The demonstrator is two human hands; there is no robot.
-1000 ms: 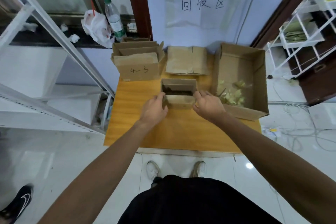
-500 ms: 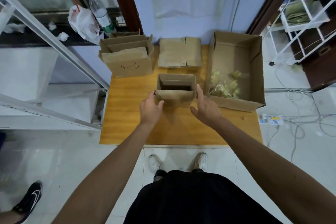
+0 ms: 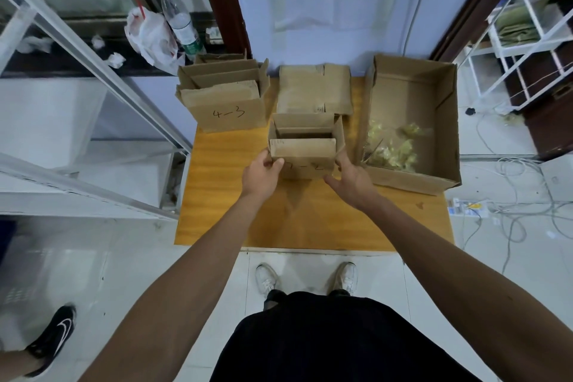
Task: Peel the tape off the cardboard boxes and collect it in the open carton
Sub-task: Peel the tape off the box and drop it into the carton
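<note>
A small cardboard box (image 3: 305,149) with its flaps up stands at the middle of the wooden table (image 3: 310,220), handwriting on its front face. My left hand (image 3: 262,175) grips its left front corner, thumb on the front face. My right hand (image 3: 350,178) lies against its right side with straight fingers, the thumb reaching under the front edge. The large open carton (image 3: 434,96) sits to the right, and a heap of crumpled yellowish tape (image 3: 392,147) lies in its near part. No tape is visible on the small box.
A box marked "4-3" (image 3: 226,105) with cardboard pieces standing in it sits at the back left. A flattened box (image 3: 314,88) lies behind the small one. A water bottle (image 3: 179,18) and a plastic bag (image 3: 148,34) are on the ledge. Cables (image 3: 511,214) trail on the floor at right.
Half a second ago both hands were spread beside the small box. Now the left thumb has closed on its front and the right hand presses its side. The box's front face shows more.
</note>
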